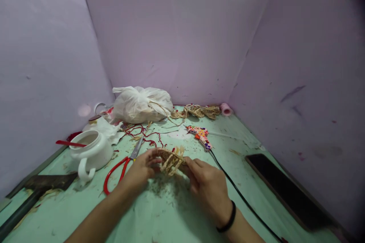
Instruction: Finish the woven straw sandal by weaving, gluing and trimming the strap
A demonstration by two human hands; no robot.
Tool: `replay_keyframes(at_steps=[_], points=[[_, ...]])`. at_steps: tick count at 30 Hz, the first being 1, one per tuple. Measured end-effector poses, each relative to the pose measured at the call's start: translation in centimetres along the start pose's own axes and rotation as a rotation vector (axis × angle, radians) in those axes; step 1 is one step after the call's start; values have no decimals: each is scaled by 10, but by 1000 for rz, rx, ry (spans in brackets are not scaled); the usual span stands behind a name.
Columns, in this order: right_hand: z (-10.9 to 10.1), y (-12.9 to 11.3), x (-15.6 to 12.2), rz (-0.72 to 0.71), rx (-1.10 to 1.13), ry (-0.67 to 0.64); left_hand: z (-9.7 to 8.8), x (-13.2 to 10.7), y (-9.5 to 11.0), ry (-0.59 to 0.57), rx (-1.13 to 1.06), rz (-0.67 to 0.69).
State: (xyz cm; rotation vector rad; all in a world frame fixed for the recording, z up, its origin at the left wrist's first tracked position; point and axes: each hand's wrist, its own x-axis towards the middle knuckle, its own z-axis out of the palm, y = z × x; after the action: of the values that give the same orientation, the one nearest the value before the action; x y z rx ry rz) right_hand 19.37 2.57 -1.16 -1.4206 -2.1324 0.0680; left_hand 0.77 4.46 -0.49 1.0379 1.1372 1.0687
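Observation:
Between my two hands, just above the green table surface, is a small braided straw piece (pixel 172 162) with pale tufts and a spot of red on its far side. My left hand (pixel 144 169) grips its left end, fingers curled around the edge. At the right end, my right hand (pixel 207 182) pinches it between thumb and fingers; a black band circles that wrist. Scissors (pixel 125 167) with red handles lie beside my left hand, blades pointing away. Beyond my right hand rests a glue gun (pixel 200 136) with a colourful flowered pattern, its black cord trailing toward me.
A white teapot-like pot (pixel 98 152) holding a red stick stands left, near a hammer-like tool (pixel 42 186). Behind are a tied white plastic bag (pixel 141 104), red yarn (pixel 134 131), braided straw pieces (pixel 198 111) and a pink spool (pixel 226 109). A dark phone (pixel 285 190) lies right. Walls enclose the table.

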Motion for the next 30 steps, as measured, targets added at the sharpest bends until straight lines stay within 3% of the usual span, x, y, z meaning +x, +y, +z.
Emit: replay_keyframes(at_steps=[2, 4, 10, 17, 20, 22, 24, 27, 30], points=[[-7, 4, 3, -90, -169, -22, -15, 1, 10, 170, 115, 122], [-13, 3, 4, -168, -244, -76, -24, -2, 18, 227, 250, 233], [-16, -5, 4, -248, -277, -174, -6, -20, 28, -10, 609, 297], [-18, -9, 3, -287, -252, -285, 7, -23, 19, -117, 661, 220], [-20, -10, 4, -260, -234, -333, 5, -23, 15, 26, 571, 247], [-22, -10, 4, -251, -201, -356, 4, -25, 15, 155, 576, 380], [-24, -9, 4, -236, -135, -371, 5, -27, 17, 158, 626, 515], [-26, -3, 5, -70, 112, -380, 5, -26, 18, 89, 574, 494], [-21, 7, 9, 339, 653, -432, 1, -14, 13, 262, 320, 330]])
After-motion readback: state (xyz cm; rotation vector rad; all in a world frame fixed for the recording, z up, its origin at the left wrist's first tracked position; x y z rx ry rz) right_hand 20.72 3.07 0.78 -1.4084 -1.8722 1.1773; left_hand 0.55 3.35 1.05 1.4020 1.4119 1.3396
